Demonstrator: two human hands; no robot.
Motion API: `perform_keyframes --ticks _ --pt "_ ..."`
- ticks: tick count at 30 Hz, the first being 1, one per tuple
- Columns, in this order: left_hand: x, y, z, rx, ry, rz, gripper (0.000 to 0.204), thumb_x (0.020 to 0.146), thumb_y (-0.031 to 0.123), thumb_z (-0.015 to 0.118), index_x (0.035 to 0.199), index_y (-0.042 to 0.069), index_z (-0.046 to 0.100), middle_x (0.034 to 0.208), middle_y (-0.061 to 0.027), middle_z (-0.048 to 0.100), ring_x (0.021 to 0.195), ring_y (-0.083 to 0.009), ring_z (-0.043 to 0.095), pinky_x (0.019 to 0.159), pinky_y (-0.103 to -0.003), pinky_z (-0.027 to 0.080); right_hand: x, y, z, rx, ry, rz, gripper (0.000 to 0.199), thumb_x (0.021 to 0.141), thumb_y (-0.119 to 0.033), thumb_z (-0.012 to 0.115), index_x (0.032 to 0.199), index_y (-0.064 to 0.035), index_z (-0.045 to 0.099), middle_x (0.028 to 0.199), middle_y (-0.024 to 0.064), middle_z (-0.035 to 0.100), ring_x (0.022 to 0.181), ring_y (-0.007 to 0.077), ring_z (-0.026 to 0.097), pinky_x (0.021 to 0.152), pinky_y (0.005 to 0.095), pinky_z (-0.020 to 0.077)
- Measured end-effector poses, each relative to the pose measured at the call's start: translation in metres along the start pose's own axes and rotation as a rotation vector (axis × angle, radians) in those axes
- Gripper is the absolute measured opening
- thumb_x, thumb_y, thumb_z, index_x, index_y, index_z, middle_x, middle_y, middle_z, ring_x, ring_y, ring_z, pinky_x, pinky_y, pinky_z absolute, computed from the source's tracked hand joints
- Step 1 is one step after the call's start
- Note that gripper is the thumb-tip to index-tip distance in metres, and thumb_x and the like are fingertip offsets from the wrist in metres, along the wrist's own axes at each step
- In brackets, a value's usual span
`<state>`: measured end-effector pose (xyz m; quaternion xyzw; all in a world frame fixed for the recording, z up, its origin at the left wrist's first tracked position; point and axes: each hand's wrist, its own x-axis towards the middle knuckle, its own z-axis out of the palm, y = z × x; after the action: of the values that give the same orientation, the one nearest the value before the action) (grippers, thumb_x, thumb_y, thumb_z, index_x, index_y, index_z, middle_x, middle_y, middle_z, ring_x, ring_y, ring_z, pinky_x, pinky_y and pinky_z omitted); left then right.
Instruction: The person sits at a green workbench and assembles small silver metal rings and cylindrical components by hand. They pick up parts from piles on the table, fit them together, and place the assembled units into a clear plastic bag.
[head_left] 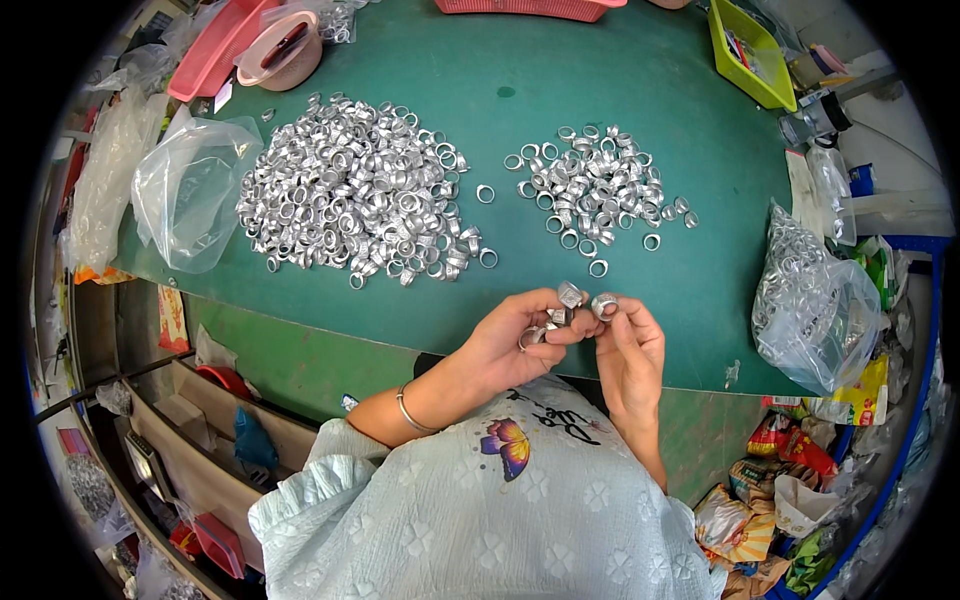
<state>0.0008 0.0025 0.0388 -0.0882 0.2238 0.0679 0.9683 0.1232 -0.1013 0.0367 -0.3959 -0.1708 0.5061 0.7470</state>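
Several silver metal rings [555, 318] sit in my left hand [505, 340], whose fingers are curled round them near the table's front edge. Between the thumb and fingertips of my right hand [630, 355] is a single silver ring [604, 306], held right beside the left fingertips. A large heap of silver rings [345, 190] lies on the green table [420, 60] to the left. A smaller pile of rings [595, 180] spreads beyond my hands to the right, with a few loose ones around its edge.
An open clear plastic bag [195, 190] lies left of the large heap. At the right edge stands a clear bag of rings [810, 300]. Pink baskets [215, 45], a pink bowl [280, 55] and a yellow-green basket [750, 55] line the far side. Snack packets [740, 520] fill the lower right.
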Motion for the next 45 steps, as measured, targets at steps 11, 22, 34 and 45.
perform_keyframes --ticks 11,22,34,45 --pt "-0.002 -0.006 0.001 0.064 0.014 0.089 0.016 0.089 0.012 0.046 0.100 0.003 0.053 0.085 -0.0040 0.053 0.068 -0.0080 0.048 0.045 -0.018 0.032 0.000 0.000 0.015 -0.920 0.022 -0.524 0.016 0.069 0.005 0.066 0.083 0.0009 0.063 0.090 0.0100 0.061 0.077 0.0211 0.054 0.072 0.0293 0.0427" --pt "0.005 -0.013 0.003 0.290 0.079 0.204 0.012 0.088 0.016 0.051 0.095 0.007 0.055 0.075 0.0026 0.051 0.062 -0.0034 0.046 0.043 -0.016 0.030 0.006 -0.021 0.011 -1.190 -0.215 -0.587 0.025 0.060 0.004 0.068 0.084 -0.0030 0.067 0.092 0.0080 0.061 0.081 0.0249 0.054 0.074 0.0335 0.0424" --pt "0.003 -0.016 0.013 0.583 0.134 0.248 0.014 0.089 0.019 0.051 0.092 0.006 0.055 0.069 0.0011 0.050 0.058 -0.0052 0.048 0.039 -0.016 0.029 0.018 -0.014 -0.003 -0.811 -0.144 -0.330 0.024 0.071 0.006 0.061 0.095 0.0003 0.059 0.095 0.0103 0.061 0.086 0.0206 0.055 0.079 0.0306 0.0426" --pt "0.004 0.048 -0.011 1.669 0.606 1.302 0.009 0.075 0.008 0.067 0.081 0.006 0.061 0.074 -0.0008 0.054 0.060 -0.0124 0.053 0.045 -0.022 0.036 0.007 -0.002 -0.024 -0.447 0.072 -0.052 0.021 0.085 -0.004 0.054 0.105 0.0016 0.055 0.092 0.0081 0.058 0.079 0.0116 0.052 0.073 0.0241 0.0424"
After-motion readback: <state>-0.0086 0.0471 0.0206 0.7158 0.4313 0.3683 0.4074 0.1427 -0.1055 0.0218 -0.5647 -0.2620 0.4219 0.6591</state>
